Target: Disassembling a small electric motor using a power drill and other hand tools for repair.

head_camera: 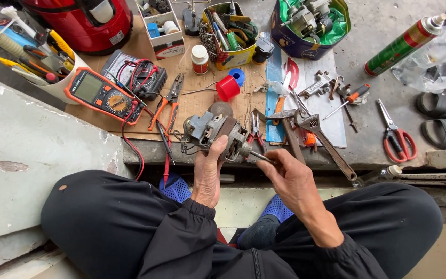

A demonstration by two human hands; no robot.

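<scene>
Head view: the left hand [207, 175] is clasping the small motor [218, 135], its grip closed around it. The right hand [291, 178] is pinching the motor's shaft [260, 155], whose axis is pointing toward four o'clock.

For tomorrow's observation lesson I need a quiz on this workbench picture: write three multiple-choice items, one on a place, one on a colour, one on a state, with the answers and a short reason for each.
1. Where does the orange-cased digital multimeter lie?
A. on the brown cardboard sheet, left of the motor
B. inside the blue tub
C. on the person's lap

2. What colour are the handles of the scissors at the right?
A. green
B. red
C. black

3. How is the small grey electric motor held?
A. lying loose on the floor
C. hanging from a hook
B. gripped in the left hand

Answers: 1 A, it rests on the cardboard at the left. 2 B, both loops are red. 3 B, the left hand grips it while the right hand pinches its thin metal shaft.
</scene>
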